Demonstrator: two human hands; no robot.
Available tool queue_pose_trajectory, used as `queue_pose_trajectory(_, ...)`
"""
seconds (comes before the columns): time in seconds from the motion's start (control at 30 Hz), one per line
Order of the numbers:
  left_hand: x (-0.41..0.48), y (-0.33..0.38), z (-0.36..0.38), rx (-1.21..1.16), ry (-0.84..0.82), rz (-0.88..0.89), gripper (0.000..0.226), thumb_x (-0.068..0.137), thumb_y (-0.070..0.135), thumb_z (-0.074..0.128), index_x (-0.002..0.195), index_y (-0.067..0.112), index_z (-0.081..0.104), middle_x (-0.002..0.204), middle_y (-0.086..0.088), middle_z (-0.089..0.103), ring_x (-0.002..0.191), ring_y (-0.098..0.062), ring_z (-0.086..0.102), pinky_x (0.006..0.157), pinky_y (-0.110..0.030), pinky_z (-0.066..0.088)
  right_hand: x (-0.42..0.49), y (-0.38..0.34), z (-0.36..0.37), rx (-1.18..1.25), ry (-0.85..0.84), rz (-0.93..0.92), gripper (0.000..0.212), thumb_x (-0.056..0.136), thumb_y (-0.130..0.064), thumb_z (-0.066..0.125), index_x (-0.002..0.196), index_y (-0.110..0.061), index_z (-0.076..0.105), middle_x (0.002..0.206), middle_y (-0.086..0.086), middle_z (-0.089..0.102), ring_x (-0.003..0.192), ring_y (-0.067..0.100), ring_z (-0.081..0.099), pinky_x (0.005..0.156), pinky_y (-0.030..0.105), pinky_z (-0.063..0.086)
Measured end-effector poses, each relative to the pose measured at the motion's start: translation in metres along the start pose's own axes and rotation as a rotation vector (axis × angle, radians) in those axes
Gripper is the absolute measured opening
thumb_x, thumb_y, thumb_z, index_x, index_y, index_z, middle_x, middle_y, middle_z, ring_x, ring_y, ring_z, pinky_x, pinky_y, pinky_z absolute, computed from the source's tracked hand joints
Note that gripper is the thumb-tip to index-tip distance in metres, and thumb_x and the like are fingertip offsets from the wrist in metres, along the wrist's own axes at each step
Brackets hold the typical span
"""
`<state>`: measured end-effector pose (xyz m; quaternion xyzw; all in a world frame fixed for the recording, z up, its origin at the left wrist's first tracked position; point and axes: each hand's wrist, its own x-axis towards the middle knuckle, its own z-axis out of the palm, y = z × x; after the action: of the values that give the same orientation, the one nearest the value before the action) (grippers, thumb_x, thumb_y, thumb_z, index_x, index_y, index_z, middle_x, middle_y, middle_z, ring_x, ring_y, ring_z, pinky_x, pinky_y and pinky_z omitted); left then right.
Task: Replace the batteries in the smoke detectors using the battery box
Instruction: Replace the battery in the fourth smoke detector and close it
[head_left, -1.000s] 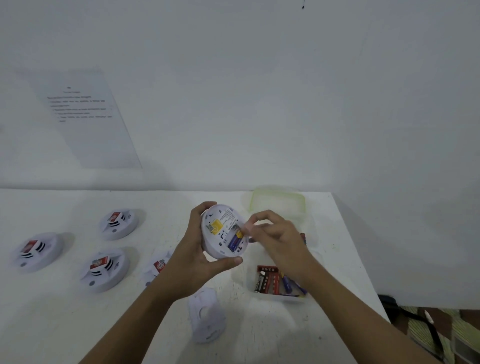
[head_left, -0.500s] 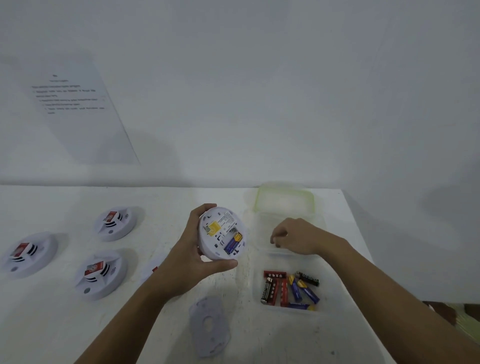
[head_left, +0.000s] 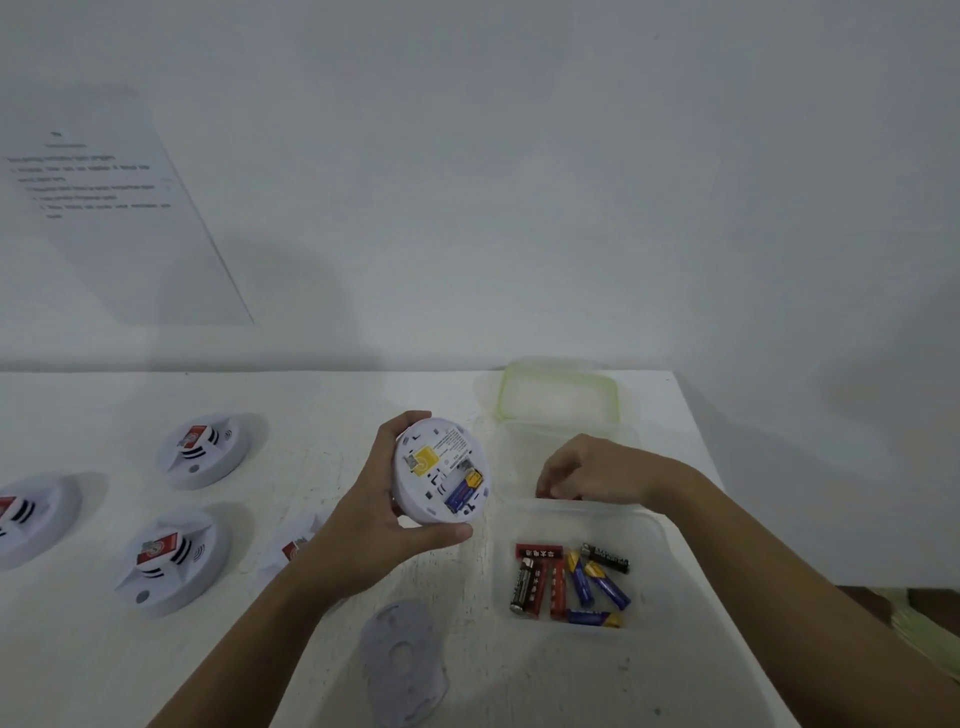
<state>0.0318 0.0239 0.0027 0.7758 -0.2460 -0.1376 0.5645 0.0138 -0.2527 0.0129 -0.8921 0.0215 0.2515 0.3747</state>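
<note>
Head view: the left hand (head_left: 374, 525) holds a round white smoke detector (head_left: 441, 470) with its back facing up. It has a yellow sticker and one blue and yellow battery (head_left: 464, 491) in its slot. The right hand (head_left: 592, 470) is just to its right with its fingers curled. I cannot tell if it holds anything. The clear battery box (head_left: 652, 551) sits by the right hand, closer to the person, with red, black and blue batteries (head_left: 558, 587) inside.

Print on wall sheet (head_left: 104, 208) blurred; white characters on red batteries (head_left: 540, 552) unreadable.
</note>
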Motion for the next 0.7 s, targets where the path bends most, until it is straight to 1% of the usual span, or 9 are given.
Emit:
queue_pose_trajectory(0.13,0.0,0.002,0.006,-0.029,-0.014,-0.003,0.101,0.065,0.017,0.093,0.143,0.036,0.033,0.135,0.021,0.051,0.128,-0.007,0.053,0.094,-0.028,0.056,-0.013,-0.001,-0.002,0.099,0.084,-0.086,0.018,0.094,-0.003,0.062,0.1,-0.011,0.078,0.1,0.006,0.077,0.076,0.005,0.061,0.059,0.007,0.043)
queue_pose_trajectory(0.17,0.0,0.004,0.007,-0.034,-0.01,-0.003,0.1,0.064,0.016,0.092,0.142,0.037,0.033,0.133,0.023,0.051,0.127,-0.005,0.053,0.093,-0.027,0.056,-0.017,-0.005,-0.002,0.136,0.124,-0.112,0.018,0.095,-0.004,0.063,0.101,-0.012,0.077,0.098,0.006,0.076,0.073,0.004,0.061,0.059,0.009,0.043)
queue_pose_trajectory(0.23,-0.002,0.008,0.009,-0.037,-0.001,0.01,0.098,0.065,0.015,0.091,0.142,0.037,0.034,0.13,0.025,0.053,0.124,-0.002,0.054,0.091,-0.026,0.057,-0.025,-0.011,-0.002,0.238,0.232,-0.182,0.019,0.096,-0.007,0.064,0.105,-0.019,0.075,0.096,0.005,0.074,0.075,0.007,0.063,0.067,0.018,0.048)
queue_pose_trajectory(0.3,-0.003,0.013,0.01,-0.035,0.012,0.031,0.098,0.066,0.015,0.092,0.142,0.035,0.033,0.129,0.025,0.053,0.124,-0.002,0.054,0.09,-0.026,0.057,-0.035,-0.022,0.002,0.395,0.318,-0.272,0.025,0.098,-0.007,0.062,0.113,-0.024,0.073,0.097,0.009,0.071,0.081,0.018,0.069,0.072,0.026,0.053)
queue_pose_trajectory(0.37,-0.005,0.019,0.01,-0.038,0.026,0.051,0.098,0.065,0.016,0.092,0.142,0.035,0.033,0.129,0.025,0.053,0.125,-0.003,0.054,0.089,-0.024,0.057,-0.045,-0.035,0.008,0.527,0.384,-0.356,0.028,0.099,-0.004,0.059,0.116,-0.022,0.072,0.099,0.014,0.069,0.086,0.025,0.073,0.076,0.026,0.057)
queue_pose_trajectory(0.43,-0.008,0.026,0.01,-0.038,0.037,0.072,0.097,0.064,0.015,0.091,0.14,0.035,0.034,0.126,0.029,0.052,0.124,-0.001,0.054,0.087,-0.02,0.056,-0.053,-0.047,0.016,0.609,0.46,-0.415,0.024,0.099,-0.001,0.059,0.112,-0.015,0.074,0.098,0.014,0.069,0.084,0.025,0.074,0.077,0.027,0.059)
queue_pose_trajectory(0.5,-0.012,0.032,0.01,-0.037,0.05,0.093,0.096,0.063,0.016,0.091,0.138,0.036,0.034,0.126,0.029,0.052,0.123,-0.001,0.055,0.087,-0.019,0.056,-0.059,-0.057,0.025,0.682,0.538,-0.456,0.021,0.096,0.001,0.062,0.107,-0.012,0.075,0.096,0.01,0.072,0.085,0.027,0.074,0.078,0.03,0.06)
queue_pose_trajectory(0.6,-0.021,0.038,0.01,-0.055,0.077,0.114,0.096,0.063,0.014,0.091,0.138,0.035,0.035,0.128,0.023,0.053,0.125,-0.007,0.055,0.088,-0.022,0.056,-0.067,-0.069,0.037,0.741,0.632,-0.489,0.019,0.092,0.0,0.068,0.105,-0.012,0.075,0.095,0.006,0.075,0.081,0.02,0.074,0.075,0.026,0.059)
queue_pose_trajectory(0.7,-0.028,0.042,0.01,-0.064,0.077,0.123,0.095,0.064,0.013,0.092,0.138,0.034,0.036,0.128,0.019,0.054,0.125,-0.012,0.055,0.089,-0.024,0.057,-0.075,-0.077,0.048,0.744,0.665,-0.538,0.016,0.09,-0.003,0.072,0.102,-0.014,0.072,0.091,-0.001,0.076,0.079,0.014,0.074,0.073,0.023,0.059)
